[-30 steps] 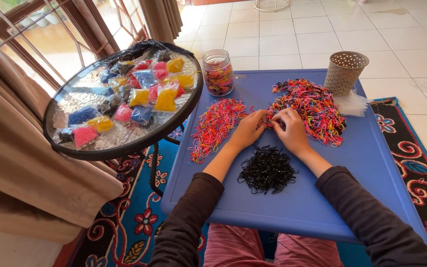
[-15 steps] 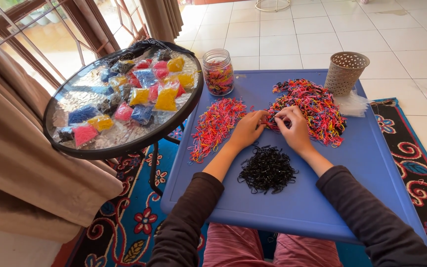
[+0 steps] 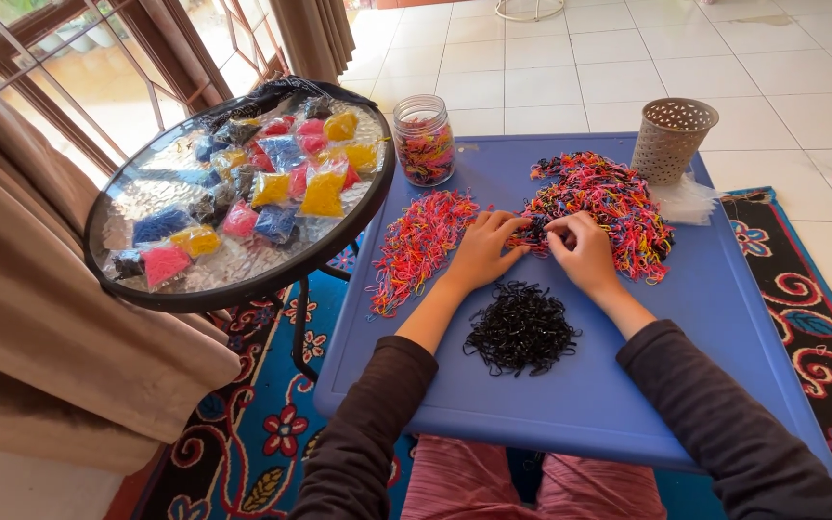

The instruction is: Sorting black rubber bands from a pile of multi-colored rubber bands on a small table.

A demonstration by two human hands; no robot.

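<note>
At the far left we see a beige curtain [image 3: 40, 318] hanging beside a round glass-topped side table [image 3: 243, 289], which carries small clear bags of coloured bands in yellow, pink, blue and red [image 3: 281, 178]. Just right of its rim a glass jar [image 3: 423, 140] packed with mixed bands stands on the back edge of the blue plastic table [image 3: 724, 318]. Next comes a long heap of pink and orange bands [image 3: 419, 243], and touching its right side lies our left hand [image 3: 481, 252], fingers curled together and reaching into the near edge of the big mixed pile of bands [image 3: 601, 207]. In front of both hands, near the table's middle, sits a separate mound of black bands [image 3: 522, 330]. Our right hand [image 3: 580, 250] meets the left at the mixed pile, fingertips pinched together on a few bands; exactly which ones we cannot tell. Behind the pile stands a perforated beige cup [image 3: 671, 142] with clear plastic bags [image 3: 688, 200] beside it, and a patterned rug [image 3: 811, 299] shows at the right
</note>
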